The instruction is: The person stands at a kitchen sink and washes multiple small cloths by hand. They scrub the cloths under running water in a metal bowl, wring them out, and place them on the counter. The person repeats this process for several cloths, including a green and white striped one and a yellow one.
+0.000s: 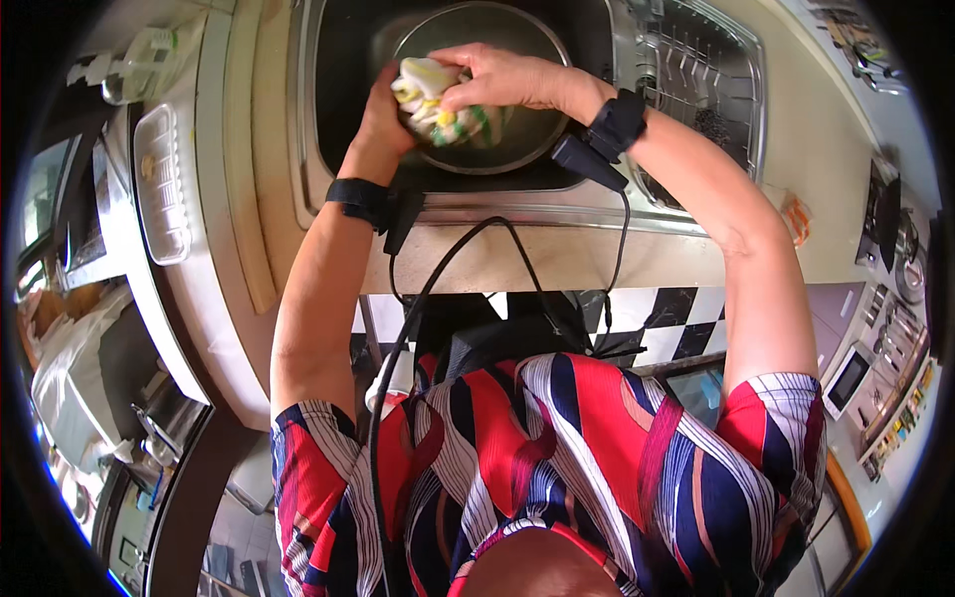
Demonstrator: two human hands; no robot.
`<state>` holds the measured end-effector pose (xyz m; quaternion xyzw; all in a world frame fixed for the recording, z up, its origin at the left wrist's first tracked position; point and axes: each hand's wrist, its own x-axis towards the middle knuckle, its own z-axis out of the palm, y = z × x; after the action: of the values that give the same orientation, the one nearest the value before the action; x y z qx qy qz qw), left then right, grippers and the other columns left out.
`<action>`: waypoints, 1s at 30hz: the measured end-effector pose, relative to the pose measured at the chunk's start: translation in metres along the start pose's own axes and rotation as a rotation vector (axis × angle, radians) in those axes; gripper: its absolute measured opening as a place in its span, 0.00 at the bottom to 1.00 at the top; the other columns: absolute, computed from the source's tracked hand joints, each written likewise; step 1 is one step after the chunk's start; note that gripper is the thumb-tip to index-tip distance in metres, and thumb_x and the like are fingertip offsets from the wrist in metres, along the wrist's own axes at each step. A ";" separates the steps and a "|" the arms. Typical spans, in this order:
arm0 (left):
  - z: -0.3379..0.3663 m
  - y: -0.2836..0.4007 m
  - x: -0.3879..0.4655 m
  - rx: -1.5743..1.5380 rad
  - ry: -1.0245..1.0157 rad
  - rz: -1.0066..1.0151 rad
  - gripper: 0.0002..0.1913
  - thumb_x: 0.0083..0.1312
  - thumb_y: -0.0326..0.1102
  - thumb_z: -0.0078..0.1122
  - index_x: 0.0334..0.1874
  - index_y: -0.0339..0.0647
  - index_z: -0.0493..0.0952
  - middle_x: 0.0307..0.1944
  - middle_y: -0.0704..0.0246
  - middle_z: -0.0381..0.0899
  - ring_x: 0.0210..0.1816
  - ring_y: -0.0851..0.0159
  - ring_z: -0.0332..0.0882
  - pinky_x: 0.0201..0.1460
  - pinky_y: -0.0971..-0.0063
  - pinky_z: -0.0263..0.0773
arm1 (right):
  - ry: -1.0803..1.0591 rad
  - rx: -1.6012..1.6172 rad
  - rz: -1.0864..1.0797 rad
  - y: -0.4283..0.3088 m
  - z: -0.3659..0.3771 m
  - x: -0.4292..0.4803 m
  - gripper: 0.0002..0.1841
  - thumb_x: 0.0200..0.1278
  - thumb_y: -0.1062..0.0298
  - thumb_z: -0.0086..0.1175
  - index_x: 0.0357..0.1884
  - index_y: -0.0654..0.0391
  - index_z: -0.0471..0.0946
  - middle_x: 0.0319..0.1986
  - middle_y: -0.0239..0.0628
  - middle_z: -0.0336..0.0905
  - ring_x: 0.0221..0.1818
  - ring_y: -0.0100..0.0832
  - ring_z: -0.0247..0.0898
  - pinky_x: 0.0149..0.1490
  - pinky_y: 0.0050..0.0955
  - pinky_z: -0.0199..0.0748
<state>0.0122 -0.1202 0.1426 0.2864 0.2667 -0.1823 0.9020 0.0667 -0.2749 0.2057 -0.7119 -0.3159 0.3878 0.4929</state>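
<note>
Both hands grip a bunched white cloth (427,77) with yellow and green patches, slightly blurred. My left hand (384,116) presses on its left side. From the right and above, my right hand (500,77) closes over it, thumb on the front. Beneath the cloth is a large round metal basin (533,145), standing in the dark sink (347,45). The cloth and hands hide part of the basin's left rim, and its contents are unclear. Each wrist wears a black strap with a cabled device.
A metal dish rack (701,82) sits right of the sink. On the left are a clear pump bottle (149,63) and a white plastic tray (163,186). Black cables (448,261) hang between my arms, over the counter's front edge (477,257).
</note>
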 end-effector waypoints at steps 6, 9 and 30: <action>0.004 -0.003 -0.007 0.286 -0.033 0.192 0.16 0.65 0.38 0.32 0.45 0.37 0.68 0.41 0.63 0.74 0.42 0.61 0.73 0.45 0.67 0.70 | 0.218 -0.345 -0.139 0.005 0.013 0.001 0.26 0.54 0.50 0.51 0.49 0.59 0.67 0.35 0.40 0.71 0.39 0.35 0.67 0.45 0.28 0.65; 0.010 -0.004 0.004 0.016 0.000 0.044 0.15 0.65 0.35 0.30 0.45 0.37 0.68 0.40 0.63 0.74 0.41 0.61 0.73 0.45 0.67 0.71 | 0.345 -0.446 -0.225 0.036 0.011 0.016 0.24 0.57 0.50 0.46 0.48 0.59 0.66 0.34 0.46 0.69 0.39 0.43 0.66 0.44 0.34 0.65; 0.008 0.011 -0.021 0.342 0.062 -0.189 0.32 0.60 0.44 0.50 0.61 0.36 0.50 0.60 0.49 0.48 0.58 0.42 0.53 0.53 0.48 0.59 | -0.016 -0.702 0.360 0.119 -0.022 0.037 0.34 0.42 0.53 0.58 0.54 0.54 0.64 0.45 0.50 0.69 0.47 0.42 0.67 0.48 0.34 0.65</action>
<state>0.0040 -0.1131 0.1647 0.4145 0.2851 -0.2999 0.8106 0.1119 -0.2918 0.0884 -0.8783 -0.3032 0.3417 0.1411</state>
